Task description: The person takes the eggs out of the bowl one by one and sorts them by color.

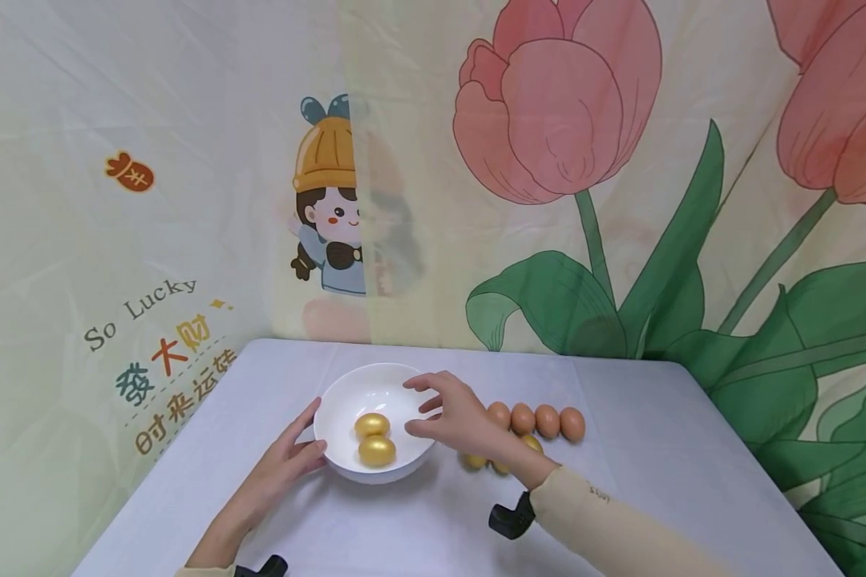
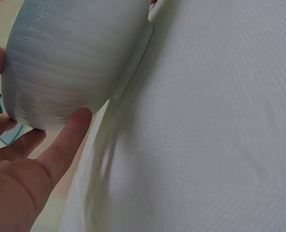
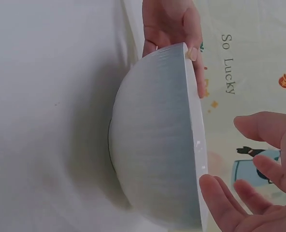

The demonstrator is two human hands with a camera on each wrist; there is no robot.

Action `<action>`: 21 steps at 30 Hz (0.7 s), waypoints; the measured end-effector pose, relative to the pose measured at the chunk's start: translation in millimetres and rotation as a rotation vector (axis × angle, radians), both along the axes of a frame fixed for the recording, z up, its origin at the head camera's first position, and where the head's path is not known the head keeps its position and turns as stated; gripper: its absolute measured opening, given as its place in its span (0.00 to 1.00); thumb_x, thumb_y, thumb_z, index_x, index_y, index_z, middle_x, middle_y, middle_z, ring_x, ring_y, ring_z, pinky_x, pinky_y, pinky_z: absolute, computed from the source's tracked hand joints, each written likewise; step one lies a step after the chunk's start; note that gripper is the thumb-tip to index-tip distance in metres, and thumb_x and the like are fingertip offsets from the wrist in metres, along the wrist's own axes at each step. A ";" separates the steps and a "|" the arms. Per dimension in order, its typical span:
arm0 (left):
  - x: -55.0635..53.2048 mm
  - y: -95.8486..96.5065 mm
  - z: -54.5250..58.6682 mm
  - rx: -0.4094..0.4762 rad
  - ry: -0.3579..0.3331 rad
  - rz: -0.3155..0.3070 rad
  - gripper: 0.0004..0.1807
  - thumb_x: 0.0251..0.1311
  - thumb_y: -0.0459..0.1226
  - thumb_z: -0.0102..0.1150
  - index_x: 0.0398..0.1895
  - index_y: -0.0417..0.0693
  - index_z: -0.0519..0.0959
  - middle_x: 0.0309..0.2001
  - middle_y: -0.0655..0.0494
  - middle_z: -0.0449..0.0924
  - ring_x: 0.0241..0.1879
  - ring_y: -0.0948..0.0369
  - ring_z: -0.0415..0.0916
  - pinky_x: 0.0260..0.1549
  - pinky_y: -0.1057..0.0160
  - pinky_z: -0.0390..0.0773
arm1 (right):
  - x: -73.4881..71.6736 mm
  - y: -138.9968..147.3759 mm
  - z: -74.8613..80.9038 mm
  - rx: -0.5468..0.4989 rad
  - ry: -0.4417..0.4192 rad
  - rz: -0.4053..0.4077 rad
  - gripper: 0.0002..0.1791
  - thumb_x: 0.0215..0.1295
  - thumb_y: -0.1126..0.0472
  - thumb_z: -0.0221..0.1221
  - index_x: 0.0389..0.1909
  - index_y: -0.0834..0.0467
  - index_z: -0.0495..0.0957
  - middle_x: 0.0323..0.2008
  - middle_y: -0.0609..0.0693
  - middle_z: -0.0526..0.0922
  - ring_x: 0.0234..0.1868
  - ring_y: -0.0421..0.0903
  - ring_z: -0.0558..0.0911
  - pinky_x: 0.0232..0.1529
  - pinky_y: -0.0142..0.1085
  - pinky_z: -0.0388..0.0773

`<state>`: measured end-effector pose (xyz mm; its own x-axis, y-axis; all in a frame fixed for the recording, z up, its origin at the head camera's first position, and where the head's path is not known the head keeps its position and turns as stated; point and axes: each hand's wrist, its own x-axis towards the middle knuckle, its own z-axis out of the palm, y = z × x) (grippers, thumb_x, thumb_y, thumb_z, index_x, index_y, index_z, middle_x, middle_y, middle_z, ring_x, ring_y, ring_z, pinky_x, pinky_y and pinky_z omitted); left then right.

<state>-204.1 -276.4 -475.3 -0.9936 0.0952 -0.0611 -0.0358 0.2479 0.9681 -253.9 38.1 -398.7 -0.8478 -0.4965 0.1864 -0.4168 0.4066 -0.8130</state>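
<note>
A white bowl (image 1: 372,478) stands on the table, with two golden eggs (image 1: 377,450) lying inside it. My left hand (image 1: 289,455) holds the bowl's left side, thumb and fingers spread around the outer wall. The left wrist view shows its thumb (image 2: 75,126) against the bowl's side. Over the right part of the bowl hovers my right hand (image 1: 453,413), fingers loosely bent and apart, with nothing between them. In the right wrist view its fingertips are right by the rim. Several more golden eggs (image 1: 474,462) lie to the right of the bowl, partly hidden behind my right wrist.
Behind those golden eggs, several brown eggs (image 1: 547,421) form a row. A white cloth covers the table (image 1: 635,449). A curtain (image 1: 418,264) printed with tulips and a cartoon figure hangs along the back edge. Black straps with mounts (image 1: 512,517) sit at my wrists.
</note>
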 end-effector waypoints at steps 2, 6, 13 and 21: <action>0.3 -0.7 -0.2 -0.004 0.003 0.001 0.44 0.76 0.47 0.61 0.88 0.60 0.49 0.83 0.38 0.49 0.71 0.40 0.73 0.61 0.57 0.85 | -3.7 -10.0 -0.5 0.006 -0.009 0.009 0.31 0.63 0.61 0.75 0.67 0.57 0.79 0.63 0.62 0.77 0.54 0.60 0.86 0.44 0.33 0.90; -0.4 -1.7 -1.4 0.006 0.013 -0.010 0.43 0.77 0.46 0.60 0.88 0.61 0.49 0.82 0.38 0.49 0.71 0.39 0.72 0.62 0.56 0.85 | -12.4 -28.0 -3.9 0.030 -0.019 0.008 0.32 0.63 0.61 0.75 0.67 0.58 0.78 0.63 0.63 0.77 0.54 0.59 0.87 0.43 0.33 0.89; -2.1 0.2 -2.4 0.015 0.017 -0.018 0.43 0.77 0.44 0.60 0.88 0.61 0.49 0.82 0.38 0.49 0.70 0.40 0.74 0.61 0.56 0.85 | -29.3 -49.1 -17.9 0.081 -0.067 -0.043 0.32 0.62 0.60 0.77 0.66 0.57 0.79 0.61 0.58 0.80 0.50 0.54 0.87 0.48 0.38 0.89; -1.6 -1.1 -2.4 0.001 0.012 -0.012 0.43 0.77 0.45 0.60 0.88 0.62 0.50 0.83 0.38 0.49 0.70 0.39 0.74 0.62 0.54 0.85 | -39.8 -69.8 -30.5 0.185 -0.043 -0.094 0.29 0.58 0.59 0.79 0.61 0.56 0.83 0.56 0.58 0.84 0.42 0.45 0.83 0.43 0.34 0.84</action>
<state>-205.8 -277.5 -477.8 -0.9931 0.1068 -0.0489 -0.0210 0.2475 0.9687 -293.7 -31.8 -429.1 -0.8974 -0.4369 0.0621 -0.3365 0.5864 -0.7368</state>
